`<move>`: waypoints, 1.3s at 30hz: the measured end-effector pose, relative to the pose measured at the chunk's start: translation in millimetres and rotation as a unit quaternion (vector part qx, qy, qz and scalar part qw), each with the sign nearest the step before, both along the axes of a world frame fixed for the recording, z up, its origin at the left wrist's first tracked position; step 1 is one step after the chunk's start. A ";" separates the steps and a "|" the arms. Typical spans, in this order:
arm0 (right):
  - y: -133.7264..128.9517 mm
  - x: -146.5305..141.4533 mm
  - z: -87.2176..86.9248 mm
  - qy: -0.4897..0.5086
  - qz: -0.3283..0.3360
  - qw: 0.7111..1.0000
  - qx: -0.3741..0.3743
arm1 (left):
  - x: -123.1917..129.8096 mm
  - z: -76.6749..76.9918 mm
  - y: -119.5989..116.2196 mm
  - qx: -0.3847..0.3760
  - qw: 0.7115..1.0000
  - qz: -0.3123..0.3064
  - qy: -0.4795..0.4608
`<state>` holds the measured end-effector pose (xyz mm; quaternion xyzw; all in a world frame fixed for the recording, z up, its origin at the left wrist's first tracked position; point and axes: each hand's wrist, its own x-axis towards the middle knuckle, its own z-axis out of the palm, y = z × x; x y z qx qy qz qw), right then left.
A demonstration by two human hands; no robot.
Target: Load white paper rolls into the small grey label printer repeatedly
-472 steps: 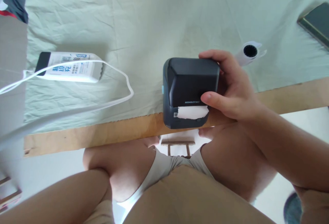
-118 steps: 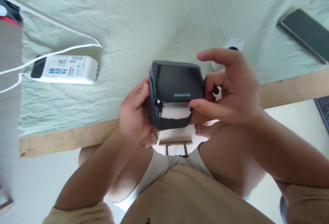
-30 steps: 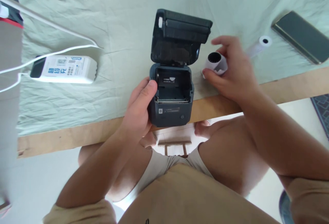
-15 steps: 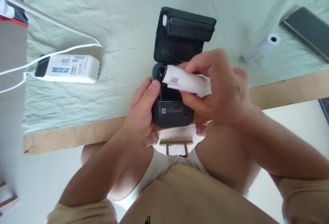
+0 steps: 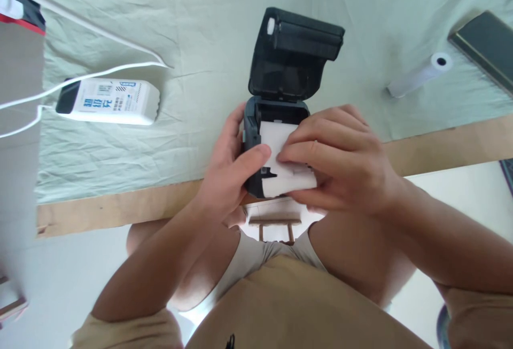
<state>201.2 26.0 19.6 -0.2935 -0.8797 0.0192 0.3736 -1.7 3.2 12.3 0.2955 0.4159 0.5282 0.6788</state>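
Note:
A small dark printer with its lid swung up stands at the table's front edge. My left hand grips its left side, the thumb lying over the rim by the paper. Inside the body sits a white paper roll, its loose end hanging over the front. My right hand is on the roll's right part, fingertips pressing the paper and the lower fingers at the loose end.
A white power bank with white cables lies at the left on the green cloth. Another white roll and a dark box are at the right. A wooden edge runs along the front.
The paper roll has gone from above the printer down into its body, and its end now lies over the front. My left thumb has moved inward over the rim.

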 end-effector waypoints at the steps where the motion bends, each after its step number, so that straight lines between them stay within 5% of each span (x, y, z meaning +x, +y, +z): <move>1: -1.2 0.9 -1.6 -0.003 0.006 1.000 -0.007 | -1.7 -1.8 -0.4 0.010 1.000 0.000 0.002; 7: 7.8 11.3 -3.8 0.045 0.038 0.998 -0.024 | -5.6 -7.6 -1.7 0.011 1.000 -0.021 0.021; 10: 15.7 14.1 -4.2 0.138 -0.027 0.990 -0.030 | -2.4 -3.4 -3.1 0.027 0.999 -0.017 0.030; 13: 21.3 16.8 -7.2 0.109 -0.080 0.989 -0.062 | 0.5 4.0 -5.0 0.021 0.998 -0.025 0.045; 18: 19.1 19.2 -10.0 0.050 -0.068 0.994 -0.077 | -0.9 12.5 -5.1 0.002 0.997 -0.043 0.064; 25: 20.3 15.7 -17.8 0.126 -0.063 0.987 -0.076 | -9.3 -0.6 1.4 0.038 0.988 -0.063 0.135; 29: 23.9 11.6 -18.7 0.218 -0.081 0.949 -0.211 | -14.3 -9.3 6.0 0.067 0.980 -0.094 0.165; 34: 26.2 10.4 -19.5 0.337 0.016 0.898 -0.284 | -15.4 -8.6 5.6 0.047 0.984 -0.093 0.146; 39: 23.1 16.5 -25.7 0.269 -0.004 0.911 -0.311 | -10.0 3.6 -1.5 0.004 0.995 -0.062 0.076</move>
